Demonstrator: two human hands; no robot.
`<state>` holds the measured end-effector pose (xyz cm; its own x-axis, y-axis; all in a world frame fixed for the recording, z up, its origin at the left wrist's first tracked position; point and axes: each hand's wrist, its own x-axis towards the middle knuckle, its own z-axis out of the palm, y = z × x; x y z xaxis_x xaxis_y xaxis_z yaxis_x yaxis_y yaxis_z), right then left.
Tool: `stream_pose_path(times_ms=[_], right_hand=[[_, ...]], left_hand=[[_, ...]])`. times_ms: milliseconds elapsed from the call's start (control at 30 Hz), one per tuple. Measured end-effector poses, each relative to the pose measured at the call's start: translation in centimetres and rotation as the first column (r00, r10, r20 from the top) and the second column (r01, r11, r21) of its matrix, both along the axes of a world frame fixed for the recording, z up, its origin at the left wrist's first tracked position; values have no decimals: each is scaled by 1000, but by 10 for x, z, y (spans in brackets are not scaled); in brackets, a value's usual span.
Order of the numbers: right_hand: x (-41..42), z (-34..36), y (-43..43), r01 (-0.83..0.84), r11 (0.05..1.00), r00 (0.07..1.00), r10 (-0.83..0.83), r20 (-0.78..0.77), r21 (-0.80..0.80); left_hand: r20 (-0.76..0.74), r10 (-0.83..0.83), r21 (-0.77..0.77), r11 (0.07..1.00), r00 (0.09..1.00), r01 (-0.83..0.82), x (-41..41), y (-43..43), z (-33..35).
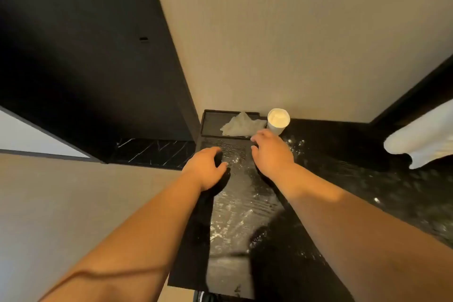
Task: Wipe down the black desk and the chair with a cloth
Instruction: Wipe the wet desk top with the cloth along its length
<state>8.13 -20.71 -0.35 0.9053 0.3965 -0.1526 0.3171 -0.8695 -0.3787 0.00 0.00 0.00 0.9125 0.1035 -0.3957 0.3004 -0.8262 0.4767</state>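
The black marble-patterned desk (343,154) runs along the beige wall. At its back, a crumpled white cloth (241,125) lies in a shallow black tray (210,122). A long black ribbed panel (232,216) stretches from that tray toward me and shines with wet streaks. My left hand (207,169) curls over the panel's left edge near its far end. My right hand (270,152) hovers at the panel's far right corner with its fingers spread, just short of the cloth and holding nothing. No chair is in view.
A white paper cup (278,120) stands against the wall right of the cloth tray. A white rolled object (421,140) juts in from the right edge. A dark cabinet (85,56) stands left of the desk. Beige floor (73,203) lies on the left.
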Motion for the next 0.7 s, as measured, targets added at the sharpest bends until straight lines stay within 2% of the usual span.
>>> stream_pose_path(times_ms=[67, 267, 400, 533, 700], right_hand=[[15, -3, 11, -26, 999, 998, 28, 50, -37], [36, -13, 34, -41, 962, 999, 42, -3, -271], [42, -18, 34, -33, 941, 999, 34, -3, -338], [46, -11, 29, -35, 939, 999, 35, -5, -342], [28, 5, 24, -4, 967, 998, 21, 63, -256]], left_hand=[[-2, 11, 10, 1000, 1000, -11, 8, 0, -5], [-16, 21, 50, 999, 1000, -21, 22, -1, -22], [-2, 38, 44, 998, 999, -38, 22, -3, -26], [5, 25, 47, 999, 1000, -25, 19, -3, -24], [16, 18, 22, 1000, 1000, -19, 5, -4, -14]])
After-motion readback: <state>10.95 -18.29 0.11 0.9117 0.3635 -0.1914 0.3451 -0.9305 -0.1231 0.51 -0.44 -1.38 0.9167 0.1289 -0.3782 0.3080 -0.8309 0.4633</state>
